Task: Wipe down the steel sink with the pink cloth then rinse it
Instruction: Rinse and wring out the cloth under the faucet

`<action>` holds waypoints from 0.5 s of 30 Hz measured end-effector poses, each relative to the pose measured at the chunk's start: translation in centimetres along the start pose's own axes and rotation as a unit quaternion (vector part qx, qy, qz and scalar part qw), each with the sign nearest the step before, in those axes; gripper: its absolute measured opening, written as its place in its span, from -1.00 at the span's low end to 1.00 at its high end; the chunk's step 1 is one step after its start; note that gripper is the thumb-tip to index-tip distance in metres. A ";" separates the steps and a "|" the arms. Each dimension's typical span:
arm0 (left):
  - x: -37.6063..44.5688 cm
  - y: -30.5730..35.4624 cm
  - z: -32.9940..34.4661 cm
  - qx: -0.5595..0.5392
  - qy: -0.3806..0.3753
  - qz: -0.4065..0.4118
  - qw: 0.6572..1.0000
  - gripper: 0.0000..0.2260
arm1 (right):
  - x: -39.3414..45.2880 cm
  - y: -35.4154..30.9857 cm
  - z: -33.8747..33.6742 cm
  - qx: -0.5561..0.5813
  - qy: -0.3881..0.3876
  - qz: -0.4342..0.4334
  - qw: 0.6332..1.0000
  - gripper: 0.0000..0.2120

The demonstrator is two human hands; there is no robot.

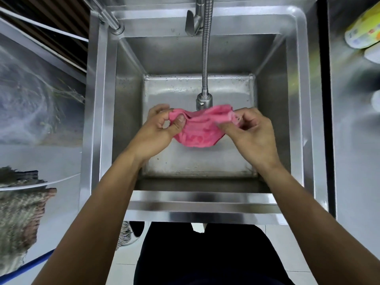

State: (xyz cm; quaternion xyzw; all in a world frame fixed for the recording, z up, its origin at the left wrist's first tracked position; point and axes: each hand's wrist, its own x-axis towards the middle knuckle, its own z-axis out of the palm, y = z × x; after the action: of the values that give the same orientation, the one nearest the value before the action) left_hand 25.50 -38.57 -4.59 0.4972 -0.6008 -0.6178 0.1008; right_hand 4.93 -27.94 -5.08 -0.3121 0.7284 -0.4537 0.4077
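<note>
Head view, looking down: my left hand (159, 128) pinches the left end of the pink cloth (198, 128) between thumb and fingers. The cloth sags between my hands, held above the wet floor of the steel sink (296, 112), just under the nozzle of the flexible faucet (205, 58). My right hand (251, 133) grips the cloth's right end. On the counter far right lies a yellow bottle (364, 27).
</note>
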 end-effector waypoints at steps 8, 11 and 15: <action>-2.0 6.4 0.3 -0.031 -0.032 0.124 0.991 -0.74 | -1.4 -5.8 -1.6 0.177 0.007 0.074 0.981 -0.83; -2.5 8.1 0.9 -0.077 -0.025 0.095 0.992 -0.92 | -3.5 -6.4 -3.1 0.181 0.020 0.072 0.981 -0.93; -4.4 8.6 1.9 -0.136 -0.171 0.106 0.970 -0.63 | -7.9 -6.9 -4.8 0.226 0.099 0.092 0.965 -0.91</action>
State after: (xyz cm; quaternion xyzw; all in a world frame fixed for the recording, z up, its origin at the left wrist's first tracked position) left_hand 22.15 -36.35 4.47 0.2996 -0.5689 -0.7552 0.1277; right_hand 5.02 -22.16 4.94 -0.0974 0.6688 -0.5960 0.4336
